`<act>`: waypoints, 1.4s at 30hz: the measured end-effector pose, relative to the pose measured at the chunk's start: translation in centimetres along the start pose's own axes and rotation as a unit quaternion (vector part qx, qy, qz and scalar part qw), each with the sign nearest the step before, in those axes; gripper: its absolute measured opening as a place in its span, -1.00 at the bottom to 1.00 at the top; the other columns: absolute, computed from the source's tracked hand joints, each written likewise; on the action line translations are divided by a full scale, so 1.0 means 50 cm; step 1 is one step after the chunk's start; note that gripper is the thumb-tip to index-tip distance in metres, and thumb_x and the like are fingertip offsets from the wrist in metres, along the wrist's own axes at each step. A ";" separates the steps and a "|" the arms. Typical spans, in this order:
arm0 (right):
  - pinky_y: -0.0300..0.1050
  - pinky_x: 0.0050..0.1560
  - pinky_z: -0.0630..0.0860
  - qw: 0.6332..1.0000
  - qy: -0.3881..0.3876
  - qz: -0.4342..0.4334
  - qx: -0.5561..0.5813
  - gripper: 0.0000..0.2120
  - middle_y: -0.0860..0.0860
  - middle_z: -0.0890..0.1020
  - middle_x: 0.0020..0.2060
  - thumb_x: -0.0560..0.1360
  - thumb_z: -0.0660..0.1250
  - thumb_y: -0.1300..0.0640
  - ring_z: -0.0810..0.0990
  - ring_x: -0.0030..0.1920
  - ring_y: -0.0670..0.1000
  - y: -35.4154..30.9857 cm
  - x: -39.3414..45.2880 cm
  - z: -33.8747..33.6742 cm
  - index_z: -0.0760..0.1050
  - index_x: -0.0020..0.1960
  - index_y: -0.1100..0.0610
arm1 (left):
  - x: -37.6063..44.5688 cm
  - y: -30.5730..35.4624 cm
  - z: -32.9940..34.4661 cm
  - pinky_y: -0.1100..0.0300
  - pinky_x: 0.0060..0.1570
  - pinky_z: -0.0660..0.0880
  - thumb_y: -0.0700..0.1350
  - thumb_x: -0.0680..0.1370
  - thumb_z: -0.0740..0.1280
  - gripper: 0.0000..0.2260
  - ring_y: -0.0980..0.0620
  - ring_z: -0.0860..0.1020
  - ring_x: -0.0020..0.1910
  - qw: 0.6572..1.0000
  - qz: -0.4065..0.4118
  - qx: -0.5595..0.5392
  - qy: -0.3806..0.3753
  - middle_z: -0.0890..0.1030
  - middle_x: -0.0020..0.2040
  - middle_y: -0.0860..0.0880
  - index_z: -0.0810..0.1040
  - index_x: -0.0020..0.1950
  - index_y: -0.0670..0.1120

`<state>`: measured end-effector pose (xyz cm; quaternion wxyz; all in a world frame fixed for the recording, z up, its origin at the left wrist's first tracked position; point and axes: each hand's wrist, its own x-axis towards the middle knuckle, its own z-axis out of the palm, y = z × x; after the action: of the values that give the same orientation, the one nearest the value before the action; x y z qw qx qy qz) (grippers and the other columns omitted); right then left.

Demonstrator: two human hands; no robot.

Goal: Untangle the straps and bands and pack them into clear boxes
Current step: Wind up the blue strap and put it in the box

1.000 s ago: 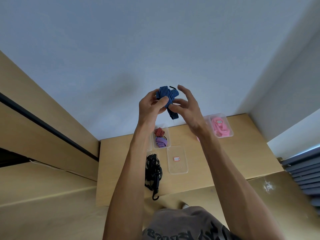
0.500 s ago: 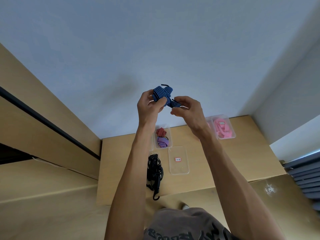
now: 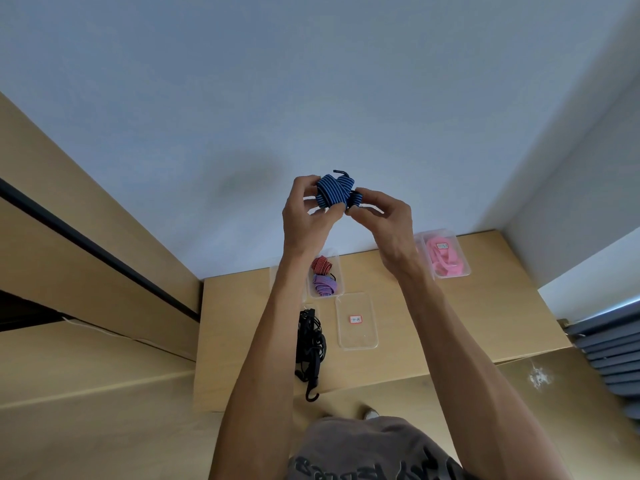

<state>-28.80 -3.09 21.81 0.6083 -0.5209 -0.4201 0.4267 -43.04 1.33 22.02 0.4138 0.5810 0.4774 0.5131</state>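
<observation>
Aloft, both hands (image 3: 304, 216) pinch ribbed, blue-striped strap bundle (image 3: 334, 190).

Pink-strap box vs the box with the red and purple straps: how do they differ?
The pink-strap box sits at the table's far right; the red-and-purple box sits nearer the middle, partly behind the left forearm. The pink-strap box holds one colour of strap; the other holds a red striped bundle and a purple one. Both are clear, rectangular, and lidless as far as shows.
</observation>
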 end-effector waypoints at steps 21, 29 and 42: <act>-0.05 0.08 0.57 0.991 0.042 0.130 0.010 -0.79 0.02 0.73 -0.05 0.42 0.45 0.11 0.67 0.06 0.02 0.111 0.009 0.000 0.65 0.05 0.03 | -0.029 -0.094 0.008 0.03 0.02 0.65 -0.09 0.53 0.40 -0.77 0.05 0.71 -0.03 0.974 -0.212 -0.009 -0.074 0.73 -0.04 -0.03 0.64 0.17 0.04; -0.18 -0.09 0.56 0.974 0.031 0.223 -0.003 -0.75 0.02 0.71 -0.03 0.49 0.48 0.07 0.67 -0.03 -0.04 0.222 0.020 0.033 0.60 0.11 0.18 | -0.074 -0.188 0.019 0.42 -0.19 0.51 -0.13 0.36 0.59 -0.65 0.28 0.65 -0.15 0.975 -0.193 0.106 -0.034 0.67 -0.11 0.17 0.56 0.02 0.15; -0.39 -0.28 0.48 0.935 0.129 0.289 -0.162 -0.79 0.15 0.67 0.00 0.58 0.34 0.15 0.62 -0.15 -0.02 0.494 0.074 0.123 0.51 0.18 0.21 | 0.021 -0.487 -0.008 0.17 0.04 0.53 -0.26 0.37 0.54 -0.65 0.00 0.60 0.00 0.950 -0.147 0.224 -0.162 0.66 0.02 -0.06 0.64 0.14 -0.15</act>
<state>-35.63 4.45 -1.82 0.4152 -0.7617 -0.2329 0.4396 -46.59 7.29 -1.35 0.4151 0.6576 0.5868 0.2258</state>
